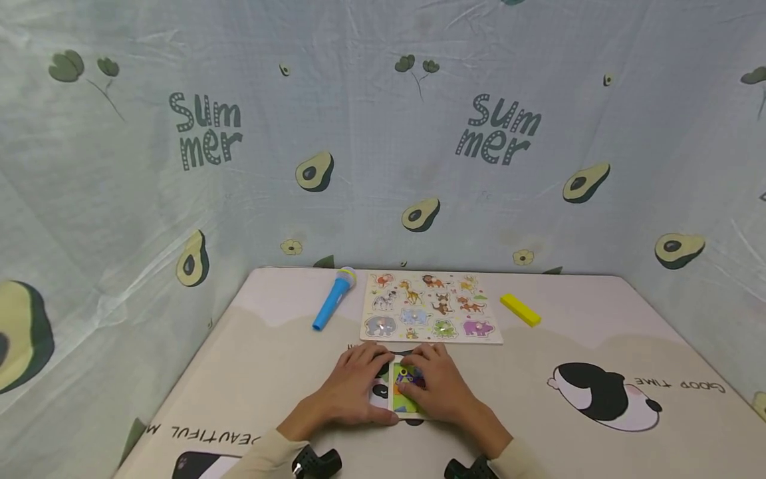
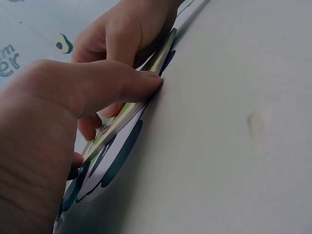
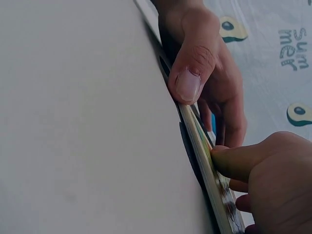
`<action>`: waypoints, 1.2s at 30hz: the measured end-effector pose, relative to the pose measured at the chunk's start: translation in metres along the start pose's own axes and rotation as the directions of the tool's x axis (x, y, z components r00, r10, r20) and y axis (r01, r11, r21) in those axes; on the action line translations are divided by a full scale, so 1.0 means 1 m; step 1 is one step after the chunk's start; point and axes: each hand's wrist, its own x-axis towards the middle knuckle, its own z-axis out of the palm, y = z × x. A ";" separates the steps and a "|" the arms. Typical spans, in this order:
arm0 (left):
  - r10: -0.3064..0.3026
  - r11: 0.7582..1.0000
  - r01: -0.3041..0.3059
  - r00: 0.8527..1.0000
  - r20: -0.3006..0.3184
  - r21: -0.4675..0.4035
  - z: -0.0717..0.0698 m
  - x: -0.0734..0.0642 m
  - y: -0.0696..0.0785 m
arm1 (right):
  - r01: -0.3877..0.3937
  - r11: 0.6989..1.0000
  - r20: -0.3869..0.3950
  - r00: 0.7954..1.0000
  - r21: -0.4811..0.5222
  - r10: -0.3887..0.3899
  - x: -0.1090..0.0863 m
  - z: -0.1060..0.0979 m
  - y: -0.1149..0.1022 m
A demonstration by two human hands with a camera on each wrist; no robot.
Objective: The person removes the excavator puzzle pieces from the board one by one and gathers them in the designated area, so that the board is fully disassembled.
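A small picture puzzle board (image 1: 407, 404) with a pale rim and a green, yellow and purple picture lies flat near the middle of the table. My left hand (image 1: 359, 386) holds its left side, thumb at the near corner and fingertips at the far edge. Over the right part is my right hand (image 1: 441, 384), its thumb on the picture and its fingers bent toward the far edge. In the right wrist view, the right thumb (image 3: 229, 160) touches the face of the board (image 3: 207, 170). The right hand hides much of the picture, so single pieces cannot be made out.
Beyond the hands lies a larger animal puzzle board (image 1: 431, 338). A blue toy microphone (image 1: 332, 301) is to its left, a yellow block (image 1: 520, 310) to its right. Printed fabric (image 1: 371, 133) hangs behind the table (image 1: 503, 452).
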 end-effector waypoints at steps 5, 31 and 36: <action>-0.001 1.000 0.001 1.000 -0.005 -0.007 0.000 0.001 0.000 | -0.022 1.000 0.019 1.000 0.013 0.022 0.001 -0.001 -0.001; -0.016 1.000 0.016 1.000 0.004 0.000 0.001 0.002 0.001 | -0.098 0.995 0.033 0.995 -0.009 0.098 0.005 0.004 -0.009; -0.020 1.000 0.020 1.000 0.007 0.001 0.000 0.002 0.002 | -0.108 0.994 0.021 0.994 0.017 0.107 0.005 0.005 -0.009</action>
